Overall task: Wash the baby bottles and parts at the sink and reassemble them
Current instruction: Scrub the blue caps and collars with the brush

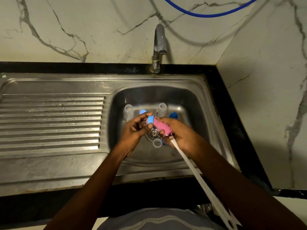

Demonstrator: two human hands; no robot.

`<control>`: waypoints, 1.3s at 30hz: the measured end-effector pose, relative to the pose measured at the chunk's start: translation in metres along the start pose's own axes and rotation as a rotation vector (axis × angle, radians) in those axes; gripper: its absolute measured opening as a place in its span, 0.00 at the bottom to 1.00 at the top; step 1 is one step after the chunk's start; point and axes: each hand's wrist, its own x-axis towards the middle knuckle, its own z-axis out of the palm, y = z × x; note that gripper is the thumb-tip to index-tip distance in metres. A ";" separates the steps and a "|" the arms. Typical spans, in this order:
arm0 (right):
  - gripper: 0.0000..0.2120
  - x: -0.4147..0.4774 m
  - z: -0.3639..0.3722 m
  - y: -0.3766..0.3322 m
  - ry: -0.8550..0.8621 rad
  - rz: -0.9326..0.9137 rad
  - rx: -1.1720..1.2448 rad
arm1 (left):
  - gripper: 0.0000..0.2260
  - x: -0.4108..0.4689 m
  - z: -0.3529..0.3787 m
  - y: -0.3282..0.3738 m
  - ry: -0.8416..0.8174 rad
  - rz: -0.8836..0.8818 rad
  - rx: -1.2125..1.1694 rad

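At the sink: I see both hands meeting low over the steel basin (191, 98), just above the round drain (153, 133).
Left hand: the left hand (137, 129) pinches a blue ring (150, 118) between thumb and curled fingertips.
Right hand: the right hand (181, 136) has its fingers wrapped tight round the base of the pink sponge brush (160, 126), where the head joins the handle.
Brush: the sponge tip sits against or inside the blue ring, I cannot tell which; the white handle (199, 177) runs down and right past the forearm, blurred.
Bottles: two clear bottles stand upright on the basin floor behind the hands, one at the left (128, 112), one near the middle (161, 110), apart from each other.
Loose parts: a light blue cap (142, 112) lies between the bottles, a darker blue cap (173, 115) lies right of them, and a clear dome cap (157, 143) lies in front of the drain.
Drainboard: a ribbed steel drainboard (49, 120) lies left of the basin, with wet droplets on the ridges.
Tap: a curved metal tap (159, 47) rises from the rear rim, spout over the basin.
Counter: a black stone counter (232, 113) frames the sink.
Walls: white marble with grey veins (66, 30) covers the back and right side, meeting at a corner.
Hose: a blue hose (207, 14) loops across the upper wall.
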 end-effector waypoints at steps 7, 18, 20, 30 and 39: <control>0.05 0.011 -0.007 0.011 0.037 -0.562 -0.584 | 0.09 0.002 -0.005 0.020 0.010 -0.119 -0.174; 0.12 0.021 -0.029 0.014 0.031 -1.239 -1.335 | 0.16 0.011 -0.020 0.034 -0.225 -0.319 -0.072; 0.13 0.019 -0.027 0.018 0.150 -1.283 -1.483 | 0.14 0.013 -0.014 0.033 -0.171 -0.230 -0.087; 0.06 0.000 -0.001 0.017 0.109 -0.710 -0.702 | 0.12 0.007 0.002 0.023 0.006 -0.106 -0.145; 0.11 0.008 -0.006 -0.001 -0.008 0.023 0.091 | 0.13 0.011 0.000 0.026 -0.037 0.076 0.133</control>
